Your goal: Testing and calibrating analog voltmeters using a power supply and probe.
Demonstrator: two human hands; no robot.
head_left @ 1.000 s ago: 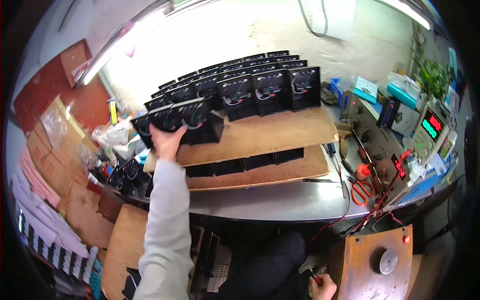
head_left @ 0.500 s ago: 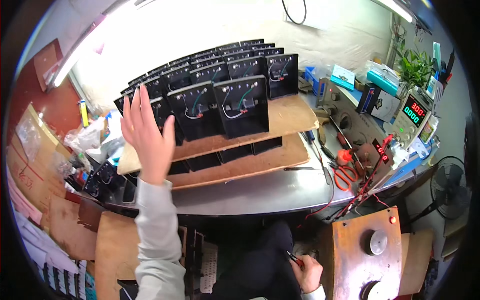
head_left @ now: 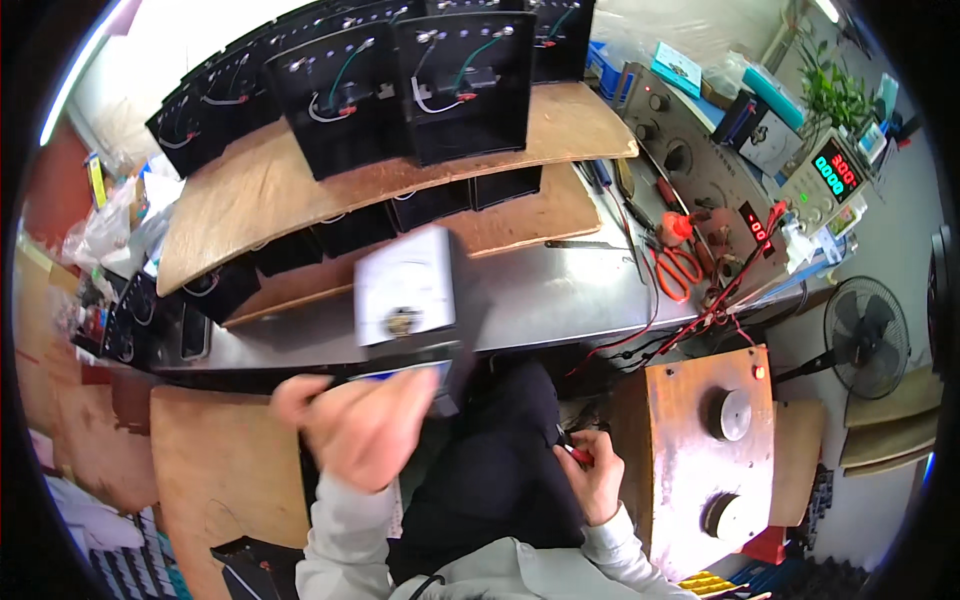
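Note:
My left hand [head_left: 362, 432] is closed around the lower end of a black box with a white face [head_left: 404, 280], held tilted over the front edge of the metal bench. Motion smears the box, but a brass-coloured part shows low on its face. Resting by my right thigh, my right hand [head_left: 598, 480] grips a small red-handled tool [head_left: 578, 454]; its working end is too small to make out. Beyond the left hand, open black boxes [head_left: 470, 90] with green and white wires stand in rows on a wooden board [head_left: 580, 125].
A second board [head_left: 540, 222] with more black boxes lies beneath the first. Orange-handled scissors [head_left: 676, 272], red leads and a power supply [head_left: 825, 185] occupy the bench's right. A wooden box with two metal knobs [head_left: 690, 450] stands right of my leg, a fan [head_left: 866, 335] beyond it.
My left hand has come back from the rows toward me and now holds a black box. My right hand keeps its tool low by my leg. The view has tipped downward.

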